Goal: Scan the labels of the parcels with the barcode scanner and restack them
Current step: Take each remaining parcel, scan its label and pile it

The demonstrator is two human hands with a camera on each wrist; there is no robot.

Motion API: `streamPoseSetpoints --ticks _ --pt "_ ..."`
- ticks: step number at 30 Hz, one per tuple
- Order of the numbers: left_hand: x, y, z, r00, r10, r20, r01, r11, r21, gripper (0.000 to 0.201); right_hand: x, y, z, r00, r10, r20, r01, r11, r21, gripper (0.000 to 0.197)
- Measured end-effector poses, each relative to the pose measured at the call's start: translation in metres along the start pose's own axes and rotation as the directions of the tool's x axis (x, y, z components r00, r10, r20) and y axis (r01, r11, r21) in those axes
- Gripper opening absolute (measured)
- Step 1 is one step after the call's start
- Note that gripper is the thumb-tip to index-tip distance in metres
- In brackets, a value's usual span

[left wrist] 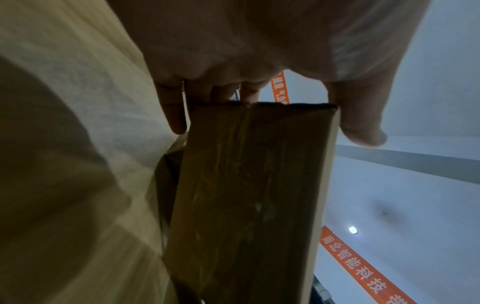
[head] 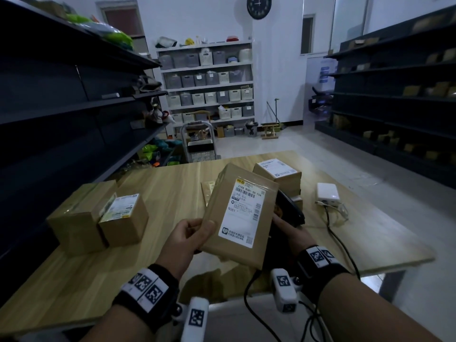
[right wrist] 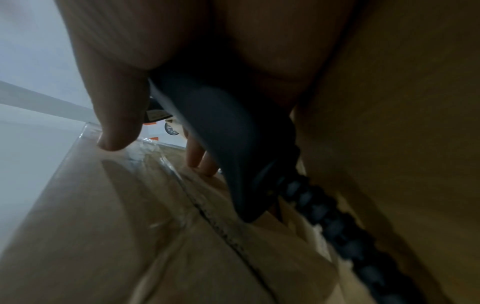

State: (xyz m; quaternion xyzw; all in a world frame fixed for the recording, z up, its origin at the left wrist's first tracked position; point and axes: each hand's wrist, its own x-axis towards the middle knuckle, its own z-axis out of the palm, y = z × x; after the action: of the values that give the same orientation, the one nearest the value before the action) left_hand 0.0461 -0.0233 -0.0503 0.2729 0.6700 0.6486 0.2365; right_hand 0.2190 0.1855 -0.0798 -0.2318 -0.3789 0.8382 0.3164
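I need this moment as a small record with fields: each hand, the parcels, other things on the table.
left hand: holds a flat parcel, label facing up
right hand: holds the black scanner, mostly hidden behind that parcel
left of table: two boxes, side by side
far side: stack of parcels, label on top
right side: white box with cable

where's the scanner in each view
head: scanner right of centre, behind the held parcel, in the right hand.
left wrist: not in view.
right wrist: dark handle at centre, under the palm.
Shared landmark: the held parcel's brown cardboard.
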Motion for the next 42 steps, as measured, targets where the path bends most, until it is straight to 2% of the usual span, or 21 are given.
streamPoseSetpoints --ticks 2,4,6,8,9,12,14,18,22,28,32,36,37,40,42 --pt "0.006 0.002 -0.005 1.0 0.003 0.03 -0.004 1.0 0.024 0.096 0.0 0.002 -0.001 1.0 0.005 0.0 -0.005 1.0 0.014 0.049" --pt "0.008 0.0 -0.009 1.0 0.022 0.012 -0.022 1.0 0.01 0.098 0.0 0.003 -0.001 0.999 0.029 0.013 -0.029 0.999 0.025 0.038" --pt "0.01 -0.01 -0.013 0.999 0.028 -0.042 -0.03 0.998 -0.05 0.097 -0.002 0.003 0.002 0.995 0.093 0.018 -0.094 0.995 0.04 0.023" --pt "0.012 -0.022 -0.017 0.997 -0.01 -0.082 -0.002 0.988 -0.156 0.097 -0.002 0.003 0.005 0.994 0.11 -0.016 -0.109 0.992 0.06 0.025" --pt "0.014 -0.028 -0.019 0.995 -0.037 -0.089 0.018 0.977 -0.212 0.093 0.0 0.002 0.006 0.993 0.113 -0.046 -0.109 0.992 0.064 0.025" --pt "0.019 -0.041 -0.021 0.991 -0.079 -0.111 0.044 0.957 -0.287 0.053 0.005 0.002 0.006 0.989 0.099 -0.107 -0.09 0.993 0.081 0.029" --pt "0.023 -0.045 -0.02 0.987 -0.09 -0.131 0.047 0.953 -0.298 0.05 0.01 0.004 0.003 0.986 0.083 -0.143 -0.076 0.996 0.056 0.031" --pt "0.029 -0.045 -0.02 0.987 -0.058 -0.147 0.019 0.966 -0.257 0.068 0.018 0.007 -0.001 0.985 0.072 -0.157 -0.07 0.997 0.019 0.031" --pt "0.03 -0.046 -0.019 0.99 -0.031 -0.137 -0.001 0.974 -0.226 0.05 0.017 0.008 0.002 0.986 0.044 -0.16 -0.049 0.998 -0.031 0.029" --pt "0.03 -0.048 -0.02 0.983 -0.017 -0.184 -0.02 0.98 -0.197 0.049 0.012 0.003 0.013 0.967 0.079 -0.241 -0.113 0.985 -0.132 0.032" --pt "0.034 -0.052 -0.024 0.983 -0.029 -0.181 -0.01 0.978 -0.208 0.049 0.001 -0.013 0.035 0.981 0.096 -0.168 -0.145 0.938 -0.316 0.03" --pt "0.037 -0.054 -0.027 0.976 -0.066 -0.206 0.021 0.977 -0.211 0.074 -0.016 -0.034 0.075 0.997 0.06 -0.045 -0.074 0.87 -0.487 0.025" --pt "0.037 -0.053 -0.026 0.975 -0.066 -0.21 0.022 0.978 -0.205 0.074 -0.02 -0.039 0.085 0.998 0.057 -0.018 -0.058 0.853 -0.519 0.024" --pt "0.036 -0.052 -0.023 0.972 -0.039 -0.233 -0.002 0.985 -0.175 0.054 -0.034 -0.049 0.113 0.996 0.08 0.03 -0.045 0.794 -0.606 0.023" --pt "0.037 -0.053 -0.023 0.967 -0.022 -0.255 -0.017 0.989 -0.149 0.052 -0.041 -0.054 0.128 0.995 0.086 0.042 -0.037 0.752 -0.658 0.029"
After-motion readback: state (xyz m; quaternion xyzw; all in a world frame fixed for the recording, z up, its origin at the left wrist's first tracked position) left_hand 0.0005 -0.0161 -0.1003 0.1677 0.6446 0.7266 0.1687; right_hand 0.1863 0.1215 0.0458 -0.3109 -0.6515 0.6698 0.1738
